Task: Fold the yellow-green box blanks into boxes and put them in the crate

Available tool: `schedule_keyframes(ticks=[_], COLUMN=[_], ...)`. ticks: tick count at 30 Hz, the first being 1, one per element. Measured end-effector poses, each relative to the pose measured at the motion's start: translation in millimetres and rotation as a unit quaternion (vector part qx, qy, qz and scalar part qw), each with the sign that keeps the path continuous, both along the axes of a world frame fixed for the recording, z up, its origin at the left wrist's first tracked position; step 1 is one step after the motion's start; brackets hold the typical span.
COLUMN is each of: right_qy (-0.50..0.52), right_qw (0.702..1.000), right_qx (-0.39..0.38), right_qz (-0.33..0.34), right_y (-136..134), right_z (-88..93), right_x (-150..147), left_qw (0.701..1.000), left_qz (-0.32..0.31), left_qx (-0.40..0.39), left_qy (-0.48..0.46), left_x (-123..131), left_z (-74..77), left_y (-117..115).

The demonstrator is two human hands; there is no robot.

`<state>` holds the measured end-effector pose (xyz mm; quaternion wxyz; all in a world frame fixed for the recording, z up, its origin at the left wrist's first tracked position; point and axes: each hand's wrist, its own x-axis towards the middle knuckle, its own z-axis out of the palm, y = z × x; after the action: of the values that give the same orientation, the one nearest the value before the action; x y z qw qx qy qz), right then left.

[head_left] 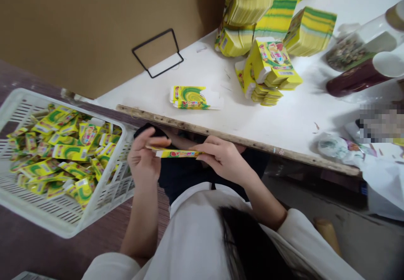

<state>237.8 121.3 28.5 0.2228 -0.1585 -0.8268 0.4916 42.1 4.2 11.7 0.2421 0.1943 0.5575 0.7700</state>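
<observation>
Between my two hands, over my lap at the table's front edge, is a small yellow and green printed carton point(178, 153), seen edge-on. My right hand point(222, 158) pinches its right end between thumb and fingers. At the left end my left hand point(145, 156) has its fingers apart around the carton's end flap; whether they press on it is blurred. Just beyond, another yellow carton point(191, 97) lies on the white table with a white flap sticking out to its right.
A white plastic basket point(78, 221) heaped with small cartons point(71, 151) stands at left. Stacks of flat cartons point(249, 8) and a leaning bunch point(268, 71) occupy the table's back. Bottles point(356, 76) lie right. A bent black wire frame point(158, 52) rests by a large brown board point(94, 23).
</observation>
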Motion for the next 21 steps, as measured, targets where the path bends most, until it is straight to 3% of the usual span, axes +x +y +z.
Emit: schedule_keyframes(ticks=[4,7,9,10,12,14,16,18,19,21], right_qy=[0.009,0.04,0.06,0.068,0.083,0.101,0.1,0.076,0.067,0.07], right_qw=[0.978,0.954,0.953,0.958,0.968,0.973,0.961,0.92,0.898,0.878], right_qx=[0.206,0.298,0.296,0.275,0.184,0.021,-0.188,-0.372,-0.431,-0.472], right_qz=[-0.044,-0.008,-0.018,-0.052,-0.152,-0.208,-0.176,-0.094,-0.059,-0.024], right_y=[7.2,3.8,-2.2,-5.6,-11.6,-16.2,-19.1,-20.2,-20.0,-18.6], right_z=[9.0,6.4,0.3,-3.5,-11.5,-18.4,-23.5,-27.5,-29.3,-33.1], right_x=[6.1,3.1,-0.1,-1.6,-4.2,-7.2,-11.1,-15.3,-17.1,-19.4], left_qw=[0.989,0.919,0.865,0.858,0.865,0.872,0.87,0.861,0.856,0.852], left_qz=[-0.122,-0.289,-0.341,-0.33,-0.277,-0.232,-0.214,-0.212,-0.212,-0.207], left_qx=[-0.009,-0.129,-0.215,-0.24,-0.267,-0.271,-0.245,-0.2,-0.179,-0.155], left_qy=[0.083,0.237,0.299,0.312,0.322,0.334,0.371,0.417,0.436,0.454], left_x=[-17.7,-11.4,3.9,13.1,30.4,43.1,50.4,53.2,53.4,52.2], left_z=[15.3,15.7,8.5,3.6,-6.4,-14.2,-19.0,-21.8,-22.8,-24.6], left_y=[-11.0,-15.2,-12.9,-10.7,-6.0,-2.5,-0.5,0.6,0.9,1.0])
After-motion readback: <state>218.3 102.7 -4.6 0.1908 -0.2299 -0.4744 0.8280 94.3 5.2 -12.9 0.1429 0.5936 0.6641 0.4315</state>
